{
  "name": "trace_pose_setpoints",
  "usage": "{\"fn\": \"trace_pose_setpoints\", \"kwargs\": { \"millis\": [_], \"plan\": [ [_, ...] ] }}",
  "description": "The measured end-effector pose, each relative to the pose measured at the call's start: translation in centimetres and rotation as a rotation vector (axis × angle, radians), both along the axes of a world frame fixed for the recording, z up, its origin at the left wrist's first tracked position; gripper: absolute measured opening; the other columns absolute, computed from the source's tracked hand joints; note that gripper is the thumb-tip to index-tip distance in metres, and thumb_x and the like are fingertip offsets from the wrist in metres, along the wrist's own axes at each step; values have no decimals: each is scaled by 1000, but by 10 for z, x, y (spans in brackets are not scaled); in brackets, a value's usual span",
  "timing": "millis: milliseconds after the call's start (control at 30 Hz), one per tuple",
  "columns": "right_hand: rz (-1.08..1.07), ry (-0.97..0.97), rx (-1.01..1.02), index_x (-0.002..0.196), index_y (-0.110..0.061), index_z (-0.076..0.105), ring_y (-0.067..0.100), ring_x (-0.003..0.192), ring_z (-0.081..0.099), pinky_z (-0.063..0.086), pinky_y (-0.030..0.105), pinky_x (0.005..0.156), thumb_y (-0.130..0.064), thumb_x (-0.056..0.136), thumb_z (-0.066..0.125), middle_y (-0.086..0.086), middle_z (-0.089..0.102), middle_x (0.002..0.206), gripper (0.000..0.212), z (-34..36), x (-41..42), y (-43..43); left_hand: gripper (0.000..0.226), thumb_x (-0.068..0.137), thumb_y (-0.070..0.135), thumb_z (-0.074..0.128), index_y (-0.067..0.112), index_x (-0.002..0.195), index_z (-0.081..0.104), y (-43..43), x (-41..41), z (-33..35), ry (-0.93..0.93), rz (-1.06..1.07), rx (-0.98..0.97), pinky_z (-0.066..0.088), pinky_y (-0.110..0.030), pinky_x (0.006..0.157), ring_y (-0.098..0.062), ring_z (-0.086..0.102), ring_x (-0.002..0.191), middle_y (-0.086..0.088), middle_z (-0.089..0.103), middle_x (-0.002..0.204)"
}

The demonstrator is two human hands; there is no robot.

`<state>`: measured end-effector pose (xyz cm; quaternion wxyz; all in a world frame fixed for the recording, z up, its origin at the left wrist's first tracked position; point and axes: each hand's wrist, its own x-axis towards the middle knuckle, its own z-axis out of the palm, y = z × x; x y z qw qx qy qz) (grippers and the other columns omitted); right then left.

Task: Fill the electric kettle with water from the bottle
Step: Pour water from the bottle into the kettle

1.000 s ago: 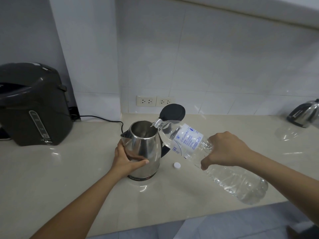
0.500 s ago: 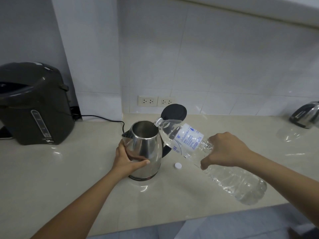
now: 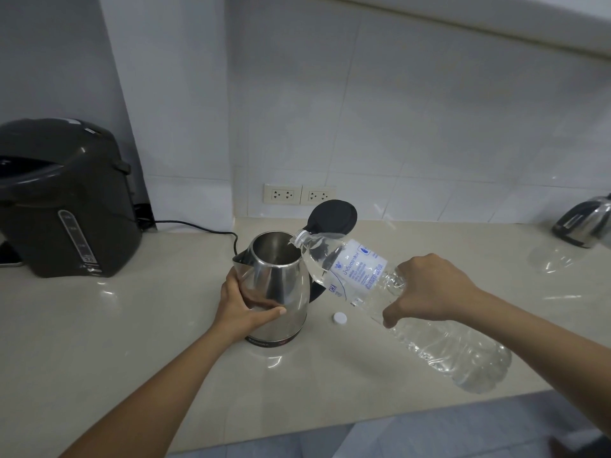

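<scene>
A steel electric kettle (image 3: 281, 285) stands on the beige counter (image 3: 132, 325) with its black lid (image 3: 332, 215) flipped up. My left hand (image 3: 241, 307) grips the kettle's body from the left. My right hand (image 3: 429, 289) holds a clear plastic water bottle (image 3: 360, 276) around its middle. The bottle is tilted down to the left, its open mouth resting at the kettle's right rim. Water sits in the bottle's neck end. The white bottle cap (image 3: 339, 318) lies on the counter just right of the kettle.
A dark hot-water dispenser (image 3: 62, 200) stands at the left, its black cord (image 3: 198, 226) running toward the kettle. Wall sockets (image 3: 299, 194) sit behind. Another steel kettle (image 3: 583, 223) is at the far right. The counter's front edge runs near my arms.
Almost nothing has moved. The view has shifted slightly, and the bottle stays tilted into the kettle with both hands holding as before.
</scene>
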<state>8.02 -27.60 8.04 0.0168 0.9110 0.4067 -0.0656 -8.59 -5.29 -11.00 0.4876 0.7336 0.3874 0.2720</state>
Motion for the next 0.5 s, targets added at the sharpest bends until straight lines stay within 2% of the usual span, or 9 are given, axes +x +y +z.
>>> {"fn": "trace_pose_setpoints", "kwargs": {
  "millis": [500],
  "plan": [
    [0, -8, -5, 60, -17, 47, 18, 60, 50, 32, 25, 47, -53, 44, 81, -3, 51, 61, 52, -1, -1, 0, 126, 33, 52, 87, 22, 139, 25, 0, -2, -1, -2, -7, -23, 45, -37, 102, -20, 42, 126, -2, 37, 136]
  ]
}}
